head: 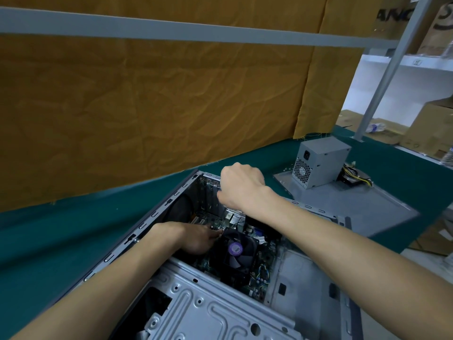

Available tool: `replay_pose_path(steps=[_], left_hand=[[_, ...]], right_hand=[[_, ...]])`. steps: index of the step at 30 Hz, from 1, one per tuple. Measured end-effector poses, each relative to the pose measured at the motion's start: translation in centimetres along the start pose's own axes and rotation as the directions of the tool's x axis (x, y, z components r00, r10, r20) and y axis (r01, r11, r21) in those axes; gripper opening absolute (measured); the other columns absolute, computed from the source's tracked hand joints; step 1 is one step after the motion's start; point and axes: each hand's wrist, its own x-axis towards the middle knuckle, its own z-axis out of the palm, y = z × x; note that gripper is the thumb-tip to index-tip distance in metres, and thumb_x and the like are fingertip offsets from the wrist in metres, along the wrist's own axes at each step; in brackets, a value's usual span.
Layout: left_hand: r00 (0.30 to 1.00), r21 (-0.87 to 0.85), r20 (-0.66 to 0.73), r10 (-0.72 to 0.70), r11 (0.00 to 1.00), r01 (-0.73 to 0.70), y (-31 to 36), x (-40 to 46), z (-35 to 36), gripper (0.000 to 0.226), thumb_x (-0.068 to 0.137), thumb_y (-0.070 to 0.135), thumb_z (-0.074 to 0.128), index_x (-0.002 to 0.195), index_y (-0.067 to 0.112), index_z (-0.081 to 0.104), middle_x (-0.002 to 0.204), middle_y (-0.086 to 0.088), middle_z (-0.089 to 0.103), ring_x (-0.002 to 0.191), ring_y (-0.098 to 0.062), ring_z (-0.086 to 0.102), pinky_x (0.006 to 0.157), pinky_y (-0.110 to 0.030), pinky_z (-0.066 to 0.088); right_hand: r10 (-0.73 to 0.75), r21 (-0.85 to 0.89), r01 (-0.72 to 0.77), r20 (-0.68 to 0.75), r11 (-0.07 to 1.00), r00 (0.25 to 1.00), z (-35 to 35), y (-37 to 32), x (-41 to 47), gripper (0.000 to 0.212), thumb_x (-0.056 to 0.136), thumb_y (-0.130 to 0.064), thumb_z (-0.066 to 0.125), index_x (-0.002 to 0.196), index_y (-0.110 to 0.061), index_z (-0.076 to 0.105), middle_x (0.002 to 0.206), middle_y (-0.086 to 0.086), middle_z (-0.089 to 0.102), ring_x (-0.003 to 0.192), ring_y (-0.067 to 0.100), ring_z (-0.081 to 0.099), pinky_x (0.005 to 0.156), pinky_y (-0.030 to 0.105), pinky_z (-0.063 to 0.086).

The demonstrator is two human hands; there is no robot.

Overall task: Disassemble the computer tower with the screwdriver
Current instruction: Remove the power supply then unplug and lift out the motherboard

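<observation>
Tower: the grey metal computer tower (220, 303) lies on its side on the bench with its side off, so you can see inside.
Fan: a black square fan with a purple round sticker (235, 251) sits in the middle of the tower, on the green board.
Left hand: the left hand (196, 238) is down inside the tower, its fingertips at the corner of the fan. I cannot tell if it holds anything.
Right hand: the right hand (239, 186) is up over the far end of the tower, curled into a fist. What it grips is hidden.
Screwdriver: I cannot see it.
Power box: a grey metal power box with coloured wires (321, 161) stands on a flat grey metal panel (355, 207), just beside the tower.
Bench: the bench has a dark green cloth top (49, 229).
Behind: a big brown wrinkled cloth (147, 106) hangs at the back.
</observation>
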Motion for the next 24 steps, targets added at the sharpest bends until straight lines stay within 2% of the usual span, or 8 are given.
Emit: replay_pose_path(steps=[2,4,6,8,13,18,21,24], left_hand=[[0.999,-0.091,-0.047,0.009,0.996,-0.013,0.0,-0.1,0.0,0.046,0.11,0.027,0.03,0.155,0.019,0.035,0.162,-0.017,0.03,0.147,-0.028,0.035,0.116,-0.03,0.03],[0.99,-0.178,-0.14,0.01,0.983,-0.035,-0.1,0.1,-0.4,0.033,0.109,0.025,0.035,0.117,0.009,0.063,0.123,-0.016,0.064,0.109,-0.023,0.06,0.082,-0.023,0.042],[0.97,-0.281,-0.238,-0.055,0.96,-0.015,-0.1,0.6,-1.5,0.039,0.107,0.031,0.04,0.079,0.012,0.058,0.079,-0.004,0.061,0.069,-0.015,0.054,0.06,-0.026,0.037],[0.949,-0.364,-0.281,-0.144,0.931,0.033,-0.2,1.4,-2.5,0.044,0.106,0.037,0.044,0.071,0.014,0.058,0.064,0.002,0.054,0.055,-0.01,0.046,0.053,-0.023,0.038],[0.944,-0.465,-0.226,-0.241,0.878,0.113,-0.5,3.4,-3.0,0.017,0.097,0.007,0.054,0.1,0.002,0.07,0.092,-0.017,0.074,0.062,-0.019,0.065,0.056,-0.025,0.052],[0.95,-0.387,-0.277,-0.143,0.922,0.026,-0.6,3.7,-2.6,0.011,0.091,0.006,0.059,0.099,0.011,0.063,0.095,-0.012,0.069,0.076,-0.026,0.068,0.059,-0.032,0.057],[0.936,-0.348,-0.318,-0.153,0.937,0.035,-0.7,3.8,-2.6,0.027,0.089,0.014,0.063,0.114,0.004,0.065,0.11,-0.017,0.07,0.101,-0.033,0.067,0.086,-0.044,0.057],[0.93,-0.336,-0.336,-0.15,0.941,0.03,-1.0,4.1,-2.5,0.028,0.086,0.013,0.066,0.113,0.007,0.069,0.108,-0.012,0.071,0.102,-0.027,0.067,0.087,-0.038,0.057]], right_hand=[[0.019,0.008,-0.019,0.04,1.0,0.999,-0.6,0.1,0.6,0.023,0.092,-0.026,0.063,0.076,-0.015,0.05,0.07,0.001,0.046,0.057,0.019,0.042,0.047,0.026,0.026],[-0.012,0.049,0.009,0.077,0.999,0.997,-1.1,0.4,1.1,0.023,0.091,-0.021,0.063,0.073,-0.014,0.05,0.071,0.002,0.049,0.06,0.021,0.047,0.049,0.028,0.028],[-0.079,0.077,0.074,0.064,0.994,0.995,-1.4,0.5,1.4,0.02,0.085,-0.013,0.069,0.074,-0.012,0.052,0.072,0.004,0.052,0.067,0.027,0.054,0.048,0.029,0.031],[-0.142,0.111,0.138,0.027,0.984,0.99,-1.5,0.4,1.3,0.024,0.079,-0.01,0.076,0.085,-0.008,0.053,0.075,0.005,0.052,0.072,0.03,0.056,0.045,0.03,0.031],[-0.32,0.213,0.305,0.042,0.928,0.946,-1.1,0.9,1.7,0.031,0.084,-0.002,0.07,0.109,-0.008,0.053,0.105,0.011,0.055,0.093,0.034,0.058,0.066,0.04,0.049],[-0.315,-0.004,0.317,-0.117,0.949,0.942,-0.3,0.4,1.4,0.042,0.099,-0.044,0.057,0.119,-0.01,0.044,0.109,0.014,0.063,0.096,0.037,0.065,0.065,0.038,0.04],[-0.361,0.108,0.375,-0.131,0.921,0.923,-0.1,0.4,1.3,0.032,0.098,-0.027,0.063,0.117,-0.01,0.044,0.11,0.011,0.061,0.1,0.037,0.064,0.067,0.037,0.039],[-0.411,0.348,0.39,-0.013,0.853,0.911,-0.8,1.8,1.4,0.034,0.085,-0.003,0.063,0.114,-0.018,0.053,0.108,0.0,0.055,0.106,0.026,0.055,0.064,0.029,0.035]])
